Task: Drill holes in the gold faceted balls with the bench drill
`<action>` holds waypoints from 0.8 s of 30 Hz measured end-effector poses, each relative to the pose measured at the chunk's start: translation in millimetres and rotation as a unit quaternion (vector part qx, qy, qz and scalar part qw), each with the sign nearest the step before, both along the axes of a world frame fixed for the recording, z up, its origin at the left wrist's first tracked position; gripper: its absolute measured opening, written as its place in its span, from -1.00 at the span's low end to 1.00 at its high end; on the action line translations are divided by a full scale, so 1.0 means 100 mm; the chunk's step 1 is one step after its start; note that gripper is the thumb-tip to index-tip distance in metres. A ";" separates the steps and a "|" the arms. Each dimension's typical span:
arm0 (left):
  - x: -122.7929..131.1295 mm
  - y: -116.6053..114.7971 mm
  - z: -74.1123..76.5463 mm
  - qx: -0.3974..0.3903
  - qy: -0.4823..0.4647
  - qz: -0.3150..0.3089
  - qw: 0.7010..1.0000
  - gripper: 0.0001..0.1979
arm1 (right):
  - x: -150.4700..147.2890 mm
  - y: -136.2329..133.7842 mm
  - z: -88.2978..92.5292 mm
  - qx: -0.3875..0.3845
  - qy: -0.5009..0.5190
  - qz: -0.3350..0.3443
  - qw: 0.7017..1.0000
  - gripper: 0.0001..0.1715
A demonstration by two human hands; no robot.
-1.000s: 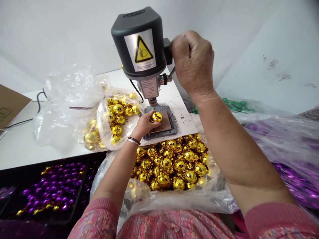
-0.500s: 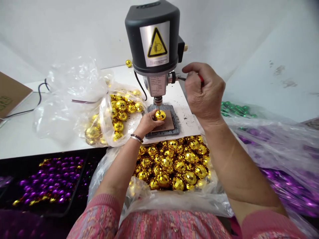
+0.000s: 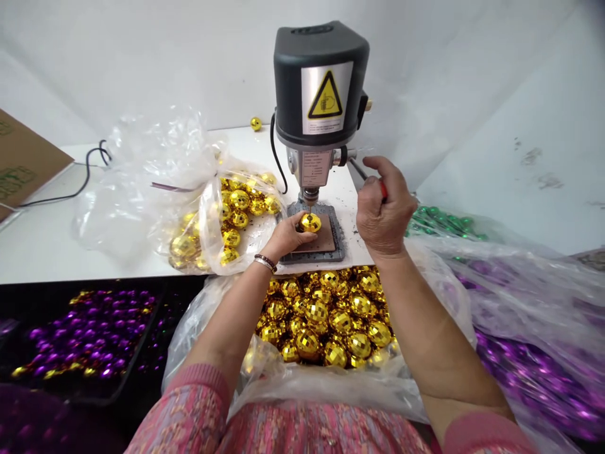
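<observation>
okay, left hand (image 3: 286, 238) pinches one gold ball (image 3: 311, 222) between thumb and fingers, same as in the two earlier shots; the ball sits on the brown board (image 3: 326, 241) right under the drill bit (image 3: 310, 209). right hand (image 3: 386, 211) is curled round the red end of the lever (image 3: 358, 168), index finger sticking out loosely.

main change: a second ago the right hand was up beside the motor cover, half a second ago about level with the lever's hub, now it's below the hub, so the lever has swung down. bit now seems to meet the top of the ball; how deep, if at all, can't tell. judging by that, this is the drilling stroke itself, with the left hand there to keep the ball from rolling or spinning.

further out: drill (image 3: 321, 88) shows more to the right than before, probably head movement. gray base (image 3: 337, 230) has dark crumbs round it. open bag (image 3: 326, 386) in front of the person is full of gold balls, clear bag (image 3: 137, 170) on the left has more. one stray ball (image 3: 256, 123) by the wall, purple balls (image 3: 89, 334) in a black tray, green balls (image 3: 442, 222) off right.
</observation>
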State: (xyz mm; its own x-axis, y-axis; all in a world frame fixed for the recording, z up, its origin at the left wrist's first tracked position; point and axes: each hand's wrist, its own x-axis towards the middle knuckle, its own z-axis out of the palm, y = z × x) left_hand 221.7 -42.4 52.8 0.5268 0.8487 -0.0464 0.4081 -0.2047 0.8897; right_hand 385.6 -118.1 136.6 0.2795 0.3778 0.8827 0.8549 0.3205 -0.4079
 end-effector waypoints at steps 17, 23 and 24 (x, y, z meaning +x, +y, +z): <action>-0.03 0.03 -0.10 -0.018 -0.085 -0.049 0.995 -0.55 | -0.04 0.01 0.00 0.010 0.055 0.022 0.998 -0.58; -0.09 -0.11 -0.01 0.005 -0.048 0.013 0.999 -0.46 | 0.04 0.29 0.75 -0.043 0.091 0.035 0.994 -0.65; -0.14 -0.15 0.02 0.021 -0.039 0.011 0.999 -0.44 | 0.04 0.31 0.80 -0.047 0.093 0.032 0.994 -0.66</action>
